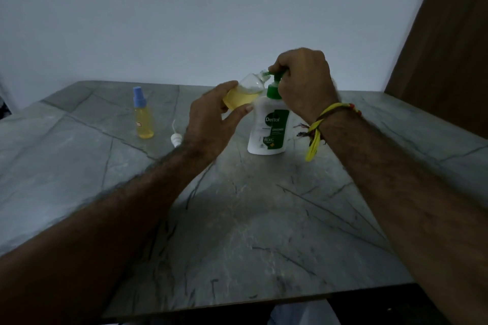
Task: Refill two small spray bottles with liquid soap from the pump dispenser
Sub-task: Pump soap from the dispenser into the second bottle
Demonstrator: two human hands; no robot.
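Up at 12 o'clock on the marble table, right hand curls over the Dettol pump dispenser head. Left hand grips the open spray bottle, tilted, mouth at the nozzle. Capped spray bottle stands at 10 o'clock, loose spray cap beside it.

home interior: marble-look table, plain wall, wooden door.
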